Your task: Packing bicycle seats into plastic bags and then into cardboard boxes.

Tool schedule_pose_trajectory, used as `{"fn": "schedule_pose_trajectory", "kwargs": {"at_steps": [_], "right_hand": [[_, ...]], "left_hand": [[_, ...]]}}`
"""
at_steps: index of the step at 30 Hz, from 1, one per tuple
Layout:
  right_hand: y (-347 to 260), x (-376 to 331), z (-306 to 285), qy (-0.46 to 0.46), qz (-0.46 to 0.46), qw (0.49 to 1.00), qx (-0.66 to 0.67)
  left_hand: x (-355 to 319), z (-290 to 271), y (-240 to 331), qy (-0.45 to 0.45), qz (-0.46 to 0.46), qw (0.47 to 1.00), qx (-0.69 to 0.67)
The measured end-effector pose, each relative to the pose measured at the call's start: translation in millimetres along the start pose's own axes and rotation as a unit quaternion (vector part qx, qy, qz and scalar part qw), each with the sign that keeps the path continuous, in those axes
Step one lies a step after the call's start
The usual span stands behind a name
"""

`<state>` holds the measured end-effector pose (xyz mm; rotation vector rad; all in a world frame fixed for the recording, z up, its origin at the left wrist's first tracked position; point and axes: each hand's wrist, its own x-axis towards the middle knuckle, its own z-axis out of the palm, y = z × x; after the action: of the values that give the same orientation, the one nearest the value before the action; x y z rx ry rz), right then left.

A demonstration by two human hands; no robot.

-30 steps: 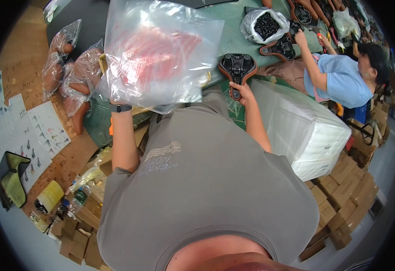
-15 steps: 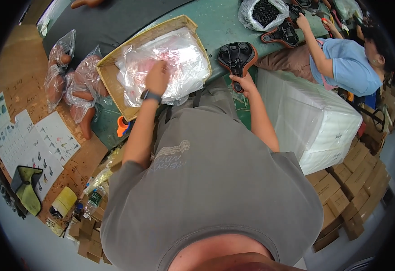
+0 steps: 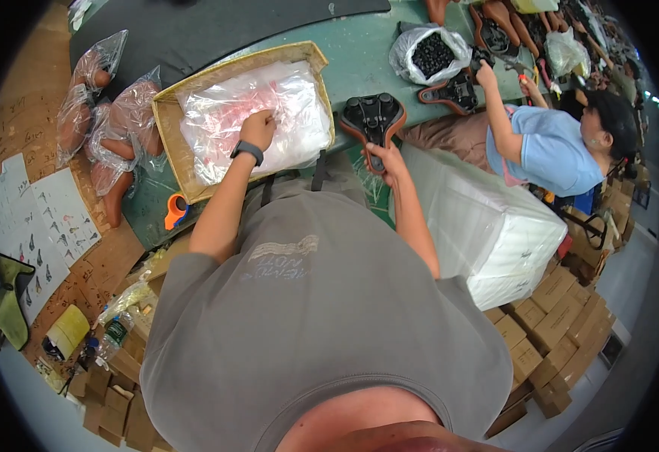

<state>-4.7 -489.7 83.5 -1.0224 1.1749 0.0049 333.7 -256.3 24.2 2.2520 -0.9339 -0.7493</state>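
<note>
My left hand (image 3: 258, 129), with a dark watch on the wrist, rests on the stack of clear plastic bags (image 3: 299, 109). Its fingers are curled, and anything pinched between them is hidden. The bags lie in a shallow yellow-brown box (image 3: 165, 143) on the green table. To the right, my right hand (image 3: 386, 161) grips the narrow nose of a bicycle saddle (image 3: 373, 119). The saddle is held underside up, its black base and rails showing inside a brown rim. Its wide end is over the table edge.
Bagged brown saddles (image 3: 122, 139) lie left of the box, near an orange tape dispenser (image 3: 176, 210). Beyond my saddle stands a bag of small black parts (image 3: 431, 56). A co-worker (image 3: 548, 143) handles another saddle at the right. A wrapped white stack (image 3: 487, 218) stands beside my right arm.
The view has shifted, so most things sit further left. My left hand has moved slightly over the bags, its fingers now more curled. My right hand keeps hold of the saddle.
</note>
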Motion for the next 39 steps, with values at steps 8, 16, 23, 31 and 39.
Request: {"fn": "schedule_pose_trajectory", "kwargs": {"at_steps": [8,16,23,31,39], "right_hand": [[-84,-86,125,-0.329,0.001,0.933,0.143],[-109,-70,194,-0.297,0.038,0.951,0.079],[-131,-88,193,-0.384,-0.040,0.905,0.177],[-199,-73,282,-0.117,-0.385,0.821,-0.404],[-353,112,411,-0.420,-0.094,0.888,-0.162]], "left_hand": [[-91,-52,66,0.066,0.003,0.992,-0.111],[-159,-127,76,0.118,-0.130,0.772,-0.610],[-186,-213,1,0.100,-0.165,0.685,-0.702],[-79,-287,111,0.275,0.148,0.916,-0.253],[-36,-419,-41,0.486,-0.034,0.778,-0.396]]}}
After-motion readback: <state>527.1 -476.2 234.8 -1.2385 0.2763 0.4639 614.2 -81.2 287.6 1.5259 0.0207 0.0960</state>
